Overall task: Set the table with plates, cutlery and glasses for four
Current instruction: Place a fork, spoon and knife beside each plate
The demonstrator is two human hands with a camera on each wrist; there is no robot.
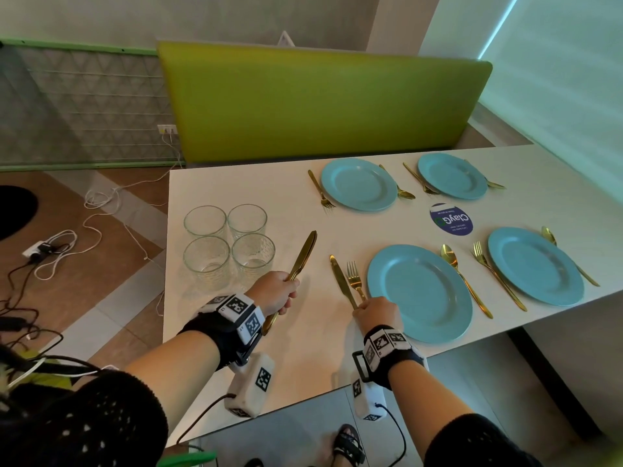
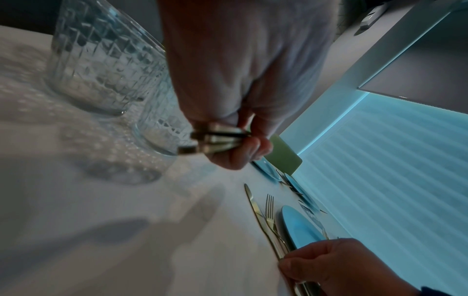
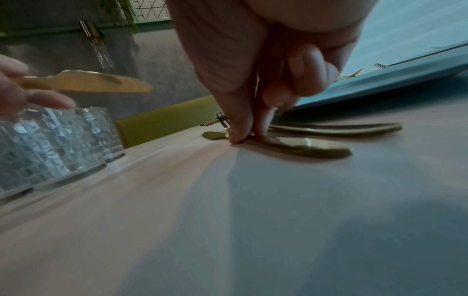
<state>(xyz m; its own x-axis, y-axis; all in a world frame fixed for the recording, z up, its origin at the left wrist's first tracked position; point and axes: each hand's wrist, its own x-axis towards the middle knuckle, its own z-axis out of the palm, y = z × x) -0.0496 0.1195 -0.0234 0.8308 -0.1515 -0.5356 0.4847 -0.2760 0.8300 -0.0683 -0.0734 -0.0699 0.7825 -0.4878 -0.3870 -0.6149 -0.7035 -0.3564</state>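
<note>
Several blue plates (image 1: 419, 293) lie on the white table (image 1: 236, 183), each with a gold fork and spoon beside it. My left hand (image 1: 286, 288) grips a small bundle of gold knives (image 1: 305, 254) by the handles, blades pointing away above the table; the grip also shows in the left wrist view, knives (image 2: 217, 138). My right hand (image 1: 362, 306) pinches the handle of one gold knife (image 1: 340, 278) lying flat left of the nearest plate, beside a fork (image 1: 354, 278). In the right wrist view the fingertips (image 3: 240, 136) pinch that knife (image 3: 303, 145) on the tabletop.
Several clear patterned glasses (image 1: 229, 244) stand together at the table's left end, close to my left hand. A round blue sticker (image 1: 451, 219) lies between the plates. A green bench back (image 1: 320, 102) runs behind the table. Cables (image 1: 50, 251) lie on the floor at left.
</note>
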